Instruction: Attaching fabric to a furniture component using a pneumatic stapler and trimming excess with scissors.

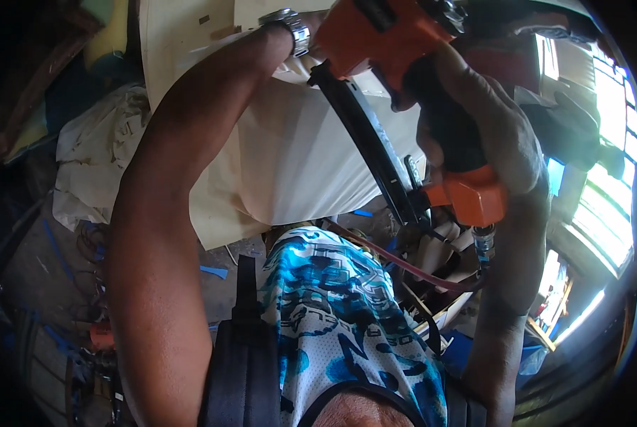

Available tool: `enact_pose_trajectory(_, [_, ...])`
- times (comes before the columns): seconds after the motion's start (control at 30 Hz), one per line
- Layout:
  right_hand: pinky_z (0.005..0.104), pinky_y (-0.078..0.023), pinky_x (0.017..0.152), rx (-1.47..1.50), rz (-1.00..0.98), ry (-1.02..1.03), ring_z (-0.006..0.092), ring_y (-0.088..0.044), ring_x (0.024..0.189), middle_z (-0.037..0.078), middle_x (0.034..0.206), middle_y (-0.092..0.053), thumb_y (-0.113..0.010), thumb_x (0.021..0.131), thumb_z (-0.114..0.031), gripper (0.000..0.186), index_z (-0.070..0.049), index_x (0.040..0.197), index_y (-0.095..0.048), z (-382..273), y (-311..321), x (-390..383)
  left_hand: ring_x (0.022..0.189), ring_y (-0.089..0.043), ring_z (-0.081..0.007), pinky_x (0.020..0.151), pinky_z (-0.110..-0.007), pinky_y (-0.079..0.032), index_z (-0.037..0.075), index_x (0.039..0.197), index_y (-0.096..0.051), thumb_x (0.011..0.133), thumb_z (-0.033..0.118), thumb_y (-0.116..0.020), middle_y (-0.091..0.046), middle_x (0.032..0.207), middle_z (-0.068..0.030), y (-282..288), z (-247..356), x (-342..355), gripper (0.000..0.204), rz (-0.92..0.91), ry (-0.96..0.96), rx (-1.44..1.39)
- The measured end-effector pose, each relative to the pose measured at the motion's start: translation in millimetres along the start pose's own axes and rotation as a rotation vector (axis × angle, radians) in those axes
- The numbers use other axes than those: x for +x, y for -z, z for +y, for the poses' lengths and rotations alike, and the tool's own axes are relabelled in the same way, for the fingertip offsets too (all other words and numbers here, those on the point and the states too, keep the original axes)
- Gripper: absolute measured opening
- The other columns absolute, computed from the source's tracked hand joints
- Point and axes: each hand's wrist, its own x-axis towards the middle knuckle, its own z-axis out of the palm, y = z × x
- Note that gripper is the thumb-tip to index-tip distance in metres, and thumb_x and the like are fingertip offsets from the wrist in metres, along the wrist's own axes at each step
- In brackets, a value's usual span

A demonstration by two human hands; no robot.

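Observation:
My right hand (507, 132) is wrapped round the black grip of an orange pneumatic staple gun (386, 39). The gun's long black magazine (368, 146) slants down across the view. A metal fitting under the handle joins a dark red air hose (432, 279). My left hand (320, 27), with a metal watch (290, 28) at the wrist, reaches to the far edge beside the gun. The gun's body covers its fingers, so their grip is hidden. Below both hands lies pale cream fabric (311, 156), draped over a light flat panel (172, 39).
Crumpled beige cloth (97, 153) hangs at the left. Cords and blue scraps (213, 272) lie on the dark floor. A bright window (603, 192) is at the right, near wooden pieces and a blue plastic bag (532, 359). The hose runs close before my body.

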Motion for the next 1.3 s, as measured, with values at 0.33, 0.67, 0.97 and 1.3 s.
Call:
enact_pose_trajectory(0.33, [0.0246,-0.044,0.066,0.073,-0.066,-0.375,0.0062,-0.052,0.076,0.000,0.090,-0.059,-0.076,0.082,-0.036,0.051,0.000,0.112,-0.056,144,37,-139,0.071,-0.056,-0.0138,0.071,-0.031,-0.046,0.003,0.095,-0.071,0.086,0.048,-0.065,-0.068,0.081,-0.0108,11,-2,-11,0.046,-0.152,0.567,-0.642])
enact_pose_trajectory(0.67, [0.0375,-0.047,0.082,0.040,0.203,-0.716,0.0256,-0.063,0.088,0.015,0.093,-0.066,-0.060,0.085,-0.042,0.052,0.005,0.108,-0.061,454,-92,-160,0.105,-0.059,-0.0281,0.089,-0.040,-0.045,0.011,0.114,-0.063,0.080,0.030,-0.072,-0.064,0.116,-0.0081,47,9,-24,0.040,-0.026,0.611,0.483])
enact_pose_trajectory(0.97, [0.0385,-0.048,0.072,0.169,0.439,-0.596,0.0237,-0.063,0.079,0.015,0.085,-0.064,-0.060,0.087,-0.035,0.047,0.004,0.111,-0.059,538,-79,-115,0.118,-0.052,-0.0370,0.098,-0.046,-0.039,0.005,0.121,-0.056,0.093,0.040,-0.053,-0.058,0.123,-0.0153,23,105,25,0.045,0.277,0.465,0.675])
enact_pose_trajectory(1.3, [0.0524,-0.047,0.080,-0.206,0.437,-0.103,0.0448,-0.060,0.090,0.029,0.095,-0.062,-0.063,0.079,-0.021,0.059,-0.003,0.130,-0.041,525,36,-22,0.101,-0.062,-0.0372,0.086,-0.041,-0.048,0.009,0.122,-0.059,0.100,0.046,-0.037,-0.066,0.111,-0.0182,52,107,-25,0.049,0.097,0.938,0.434])
